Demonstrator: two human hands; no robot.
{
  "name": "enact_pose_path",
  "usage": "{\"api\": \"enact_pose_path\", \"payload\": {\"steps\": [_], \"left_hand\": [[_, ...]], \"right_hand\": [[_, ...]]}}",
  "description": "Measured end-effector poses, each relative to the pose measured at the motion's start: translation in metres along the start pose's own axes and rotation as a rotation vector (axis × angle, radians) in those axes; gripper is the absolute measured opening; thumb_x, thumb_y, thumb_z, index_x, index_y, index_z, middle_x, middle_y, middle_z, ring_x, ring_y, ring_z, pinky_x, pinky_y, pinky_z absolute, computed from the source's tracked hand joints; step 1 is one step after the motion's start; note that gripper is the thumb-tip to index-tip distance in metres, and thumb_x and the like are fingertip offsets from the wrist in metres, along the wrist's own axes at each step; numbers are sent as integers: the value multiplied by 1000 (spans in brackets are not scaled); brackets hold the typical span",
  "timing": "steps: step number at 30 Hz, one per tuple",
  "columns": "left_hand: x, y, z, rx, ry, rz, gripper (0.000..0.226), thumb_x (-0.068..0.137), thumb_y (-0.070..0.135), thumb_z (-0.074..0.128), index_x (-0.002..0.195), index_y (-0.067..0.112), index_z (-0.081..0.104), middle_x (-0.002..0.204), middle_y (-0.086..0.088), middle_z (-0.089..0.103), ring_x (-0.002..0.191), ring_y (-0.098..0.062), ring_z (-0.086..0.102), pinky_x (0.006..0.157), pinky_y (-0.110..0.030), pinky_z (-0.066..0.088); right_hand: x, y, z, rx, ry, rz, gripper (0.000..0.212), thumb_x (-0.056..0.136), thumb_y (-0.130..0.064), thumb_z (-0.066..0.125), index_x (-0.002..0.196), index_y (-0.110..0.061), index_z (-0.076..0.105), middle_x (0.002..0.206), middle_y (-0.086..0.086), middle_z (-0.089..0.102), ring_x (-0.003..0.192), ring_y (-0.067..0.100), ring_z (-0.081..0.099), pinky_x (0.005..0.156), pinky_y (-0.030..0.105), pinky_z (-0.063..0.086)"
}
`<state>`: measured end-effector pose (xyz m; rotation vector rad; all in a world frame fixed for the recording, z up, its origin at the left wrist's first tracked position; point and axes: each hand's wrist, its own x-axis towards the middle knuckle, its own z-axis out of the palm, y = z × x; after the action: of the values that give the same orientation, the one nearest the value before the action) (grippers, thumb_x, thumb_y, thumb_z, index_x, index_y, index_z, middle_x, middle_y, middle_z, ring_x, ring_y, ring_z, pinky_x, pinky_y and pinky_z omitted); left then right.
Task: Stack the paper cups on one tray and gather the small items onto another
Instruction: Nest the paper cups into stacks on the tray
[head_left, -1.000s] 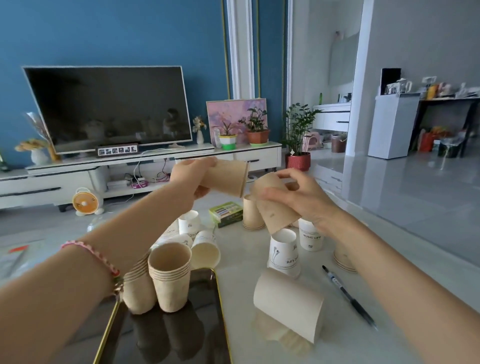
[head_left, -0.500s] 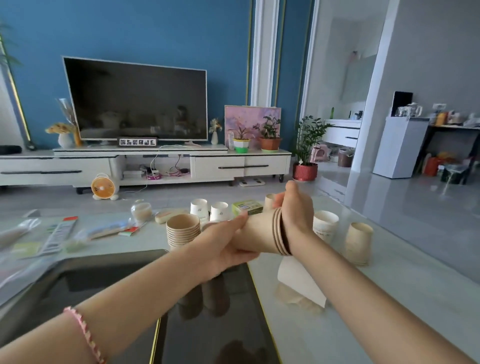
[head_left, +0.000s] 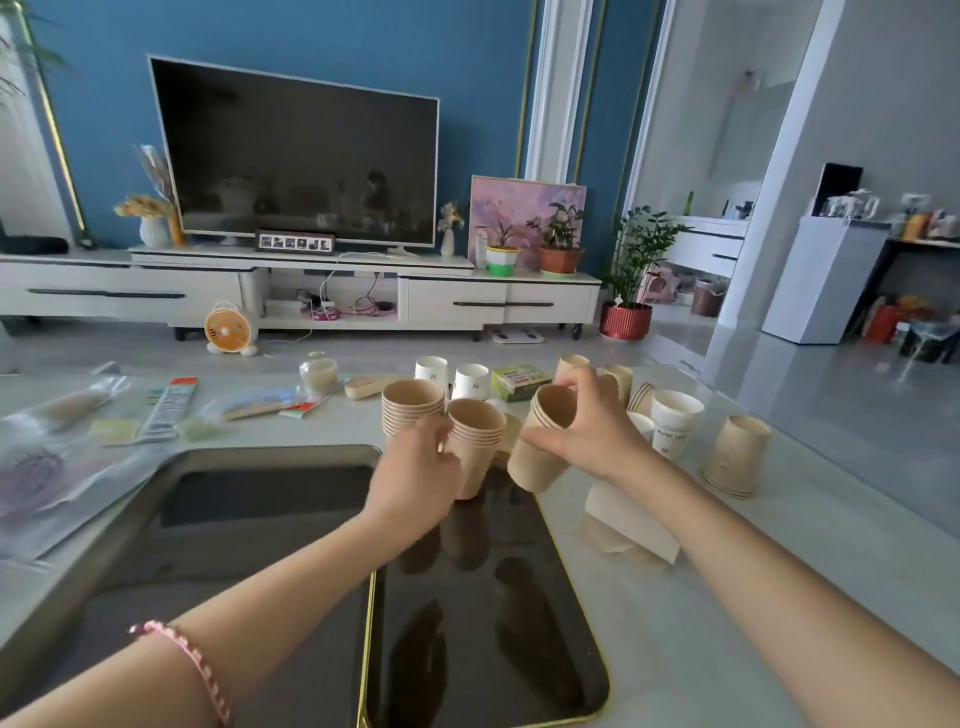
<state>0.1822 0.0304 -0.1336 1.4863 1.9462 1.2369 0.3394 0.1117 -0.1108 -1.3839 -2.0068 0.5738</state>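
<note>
Paper cups in brown nested stacks stand at the far end of the gold-rimmed dark tray (head_left: 483, 649), right at the fingertips of both hands. The left hand (head_left: 415, 483) wraps its fingers around the middle stack (head_left: 474, 447), which stands upright on the tray's far edge. Just beyond that hand's knuckles stands a taller upright stack (head_left: 412, 408), touching or nearly touching the gripped one. The right hand (head_left: 592, 431) clasps a short stack of cups (head_left: 543, 441) tilted toward the left hand, mouth up and leaning, thumb on its near side and fingers curled over its rim. Under the right wrist a cup (head_left: 631, 519) lies on its side on the pale tabletop (head_left: 753, 597). Beyond the right fingers stand a white printed cup (head_left: 674, 423), a further brown stack partly hidden by the hand, and, farther right, an upside-down brown stack (head_left: 736, 457). Past the fingertips of both hands sit two white cups (head_left: 452, 376) and a small green box (head_left: 521, 382). Left of the left hand lies a second, grey tray (head_left: 171, 483), and beyond it small packets and a jar (head_left: 318, 375) are scattered on the tabletop. A pink braided bracelet (head_left: 189, 660) circles the left wrist.
</note>
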Motion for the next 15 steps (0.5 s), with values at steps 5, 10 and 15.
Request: {"api": "enact_pose_path", "payload": {"steps": [5,10,15], "left_hand": [[44,-36,-19,578,137,384,52,91,23,46,140,15,33,148,-4,32,139,-25,23,112,-34,17],[76,-47,-12,632,18,285,64,91,30,50,146,15,19,150,-7,32,143,-25,13,117,-38,4],[89,-51,-7,511,6,293,41,86,19,57,125,12,48,135,-9,50,131,-29,35,109,-39,27]], "right_hand": [[19,13,34,35,8,14,62,73,-34,76,125,-18,46,122,4,37,98,11,42,85,21,35],[34,26,61,53,43,8,57,75,-31,75,123,-17,49,121,4,44,111,19,51,90,26,40],[46,35,71,-6,8,-31,62,75,-33,75,128,-18,47,128,7,42,117,24,49,97,32,41]]}}
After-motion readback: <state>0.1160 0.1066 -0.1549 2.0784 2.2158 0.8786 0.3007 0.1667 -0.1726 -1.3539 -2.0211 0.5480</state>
